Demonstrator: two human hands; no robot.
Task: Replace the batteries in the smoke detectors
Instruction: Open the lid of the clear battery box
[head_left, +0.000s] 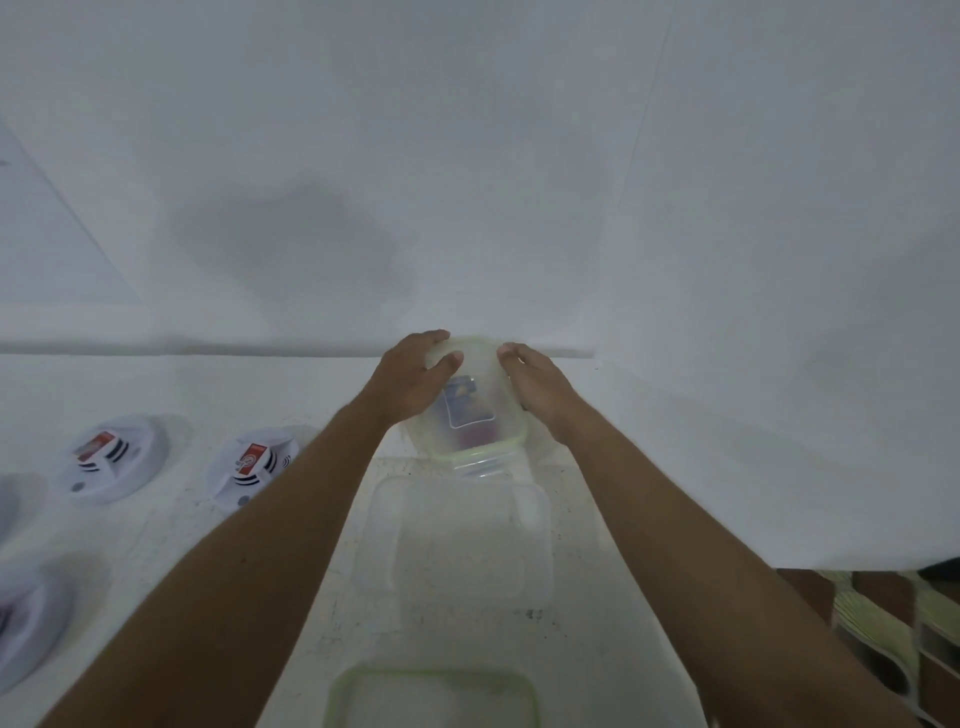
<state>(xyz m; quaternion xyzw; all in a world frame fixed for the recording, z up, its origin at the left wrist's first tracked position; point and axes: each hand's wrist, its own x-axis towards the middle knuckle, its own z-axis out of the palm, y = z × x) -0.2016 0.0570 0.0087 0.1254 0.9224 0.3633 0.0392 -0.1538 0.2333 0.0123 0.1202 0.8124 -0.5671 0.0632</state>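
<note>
A clear plastic box with a green-rimmed lid (470, 415) stands at the far edge of the white table by the wall. Dark and red items, batteries by the look, show blurred through the lid. My left hand (410, 376) grips its left side and my right hand (540, 384) grips its right side. Two white round smoke detectors lie at the left, one (117, 457) farther left, one (252, 465) nearer my left arm, each with a red and white battery on top. Parts of two more detectors (26, 623) show at the left edge.
An open clear container (457, 540) sits just in front of the lidded box. A green-rimmed lid (431, 696) lies at the bottom edge. The table's right edge drops to a patterned floor (883, 623). A white wall rises right behind the box.
</note>
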